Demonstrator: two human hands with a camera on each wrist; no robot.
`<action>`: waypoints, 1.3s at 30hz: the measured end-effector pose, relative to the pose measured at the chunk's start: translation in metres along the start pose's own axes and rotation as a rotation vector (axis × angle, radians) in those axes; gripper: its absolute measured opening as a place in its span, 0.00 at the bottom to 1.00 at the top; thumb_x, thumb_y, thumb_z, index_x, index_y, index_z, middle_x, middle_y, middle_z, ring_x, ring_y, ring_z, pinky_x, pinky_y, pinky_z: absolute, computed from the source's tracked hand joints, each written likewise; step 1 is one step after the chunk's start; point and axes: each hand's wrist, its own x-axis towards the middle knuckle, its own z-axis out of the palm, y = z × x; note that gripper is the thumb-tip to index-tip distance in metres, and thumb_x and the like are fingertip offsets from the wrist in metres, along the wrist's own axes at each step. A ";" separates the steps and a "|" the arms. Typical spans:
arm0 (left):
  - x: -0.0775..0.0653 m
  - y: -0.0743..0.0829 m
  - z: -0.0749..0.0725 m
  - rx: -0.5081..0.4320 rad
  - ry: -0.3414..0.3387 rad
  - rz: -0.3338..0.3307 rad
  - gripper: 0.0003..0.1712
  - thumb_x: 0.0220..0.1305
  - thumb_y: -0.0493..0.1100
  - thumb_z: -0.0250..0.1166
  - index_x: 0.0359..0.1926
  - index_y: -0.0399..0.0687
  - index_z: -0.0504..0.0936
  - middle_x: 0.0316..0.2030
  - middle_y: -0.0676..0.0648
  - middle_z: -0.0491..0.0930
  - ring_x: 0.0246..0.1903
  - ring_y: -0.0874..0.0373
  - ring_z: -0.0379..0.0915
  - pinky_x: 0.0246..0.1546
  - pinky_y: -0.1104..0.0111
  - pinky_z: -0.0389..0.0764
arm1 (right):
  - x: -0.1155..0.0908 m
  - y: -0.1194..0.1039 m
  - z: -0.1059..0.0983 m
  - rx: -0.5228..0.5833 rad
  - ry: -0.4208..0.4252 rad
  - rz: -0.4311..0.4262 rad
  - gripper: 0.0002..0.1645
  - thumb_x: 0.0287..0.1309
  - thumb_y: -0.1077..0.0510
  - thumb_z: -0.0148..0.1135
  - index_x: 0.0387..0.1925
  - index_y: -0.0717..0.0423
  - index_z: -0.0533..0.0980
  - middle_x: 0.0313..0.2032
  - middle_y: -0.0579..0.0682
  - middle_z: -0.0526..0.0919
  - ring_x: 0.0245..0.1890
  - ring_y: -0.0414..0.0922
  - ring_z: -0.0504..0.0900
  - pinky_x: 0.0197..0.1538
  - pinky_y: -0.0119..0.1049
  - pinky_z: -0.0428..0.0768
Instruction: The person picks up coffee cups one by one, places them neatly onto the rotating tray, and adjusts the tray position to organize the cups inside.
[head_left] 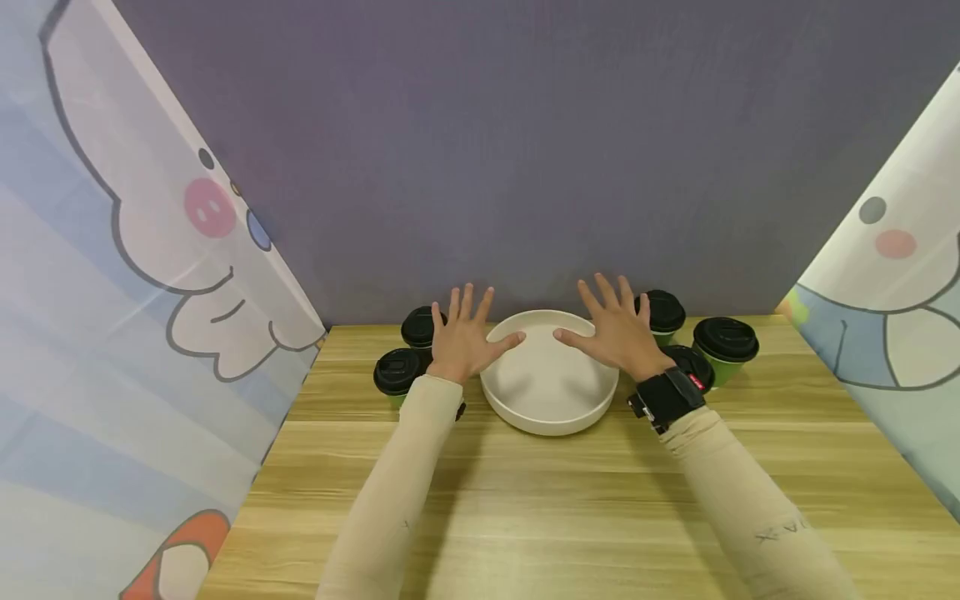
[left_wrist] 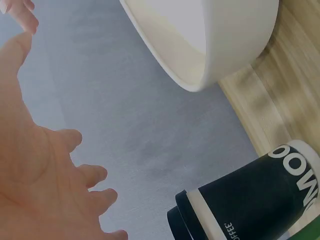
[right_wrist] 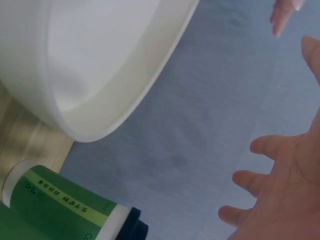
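Observation:
Both hands hover with spread fingers over a round white shallow dish [head_left: 549, 427] near the back of the table. My left hand [head_left: 463, 340] is above the dish's left side, my right hand [head_left: 618, 333] above its right side, and neither grips anything. In the left wrist view a gap separates the palm [left_wrist: 40, 175] from the dish [left_wrist: 240, 40]. The right wrist view likewise has the open palm [right_wrist: 285, 190] apart from the dish [right_wrist: 30, 60]. Lidded paper coffee cups stand close to both hands, including a dark one [left_wrist: 255, 195] and a green one [right_wrist: 60, 202].
Left of the dish are two black-lidded cups, one in front [head_left: 397, 372] and one behind [head_left: 420, 327]. Three more stand on the right, the outermost [head_left: 726, 342] farthest from the dish. A grey wall [head_left: 480, 167] rises behind the wooden table [head_left: 525, 517]; cartoon-printed curtains [head_left: 75, 375] flank it.

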 end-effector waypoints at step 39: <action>-0.046 -0.014 0.075 -0.615 0.297 -0.089 0.14 0.67 0.36 0.64 0.53 0.46 0.84 0.37 0.45 0.79 0.32 0.54 0.77 0.35 0.60 0.78 | -0.077 0.044 -0.021 0.259 0.262 0.023 0.28 0.66 0.54 0.68 0.61 0.66 0.75 0.60 0.74 0.74 0.59 0.75 0.65 0.58 0.71 0.62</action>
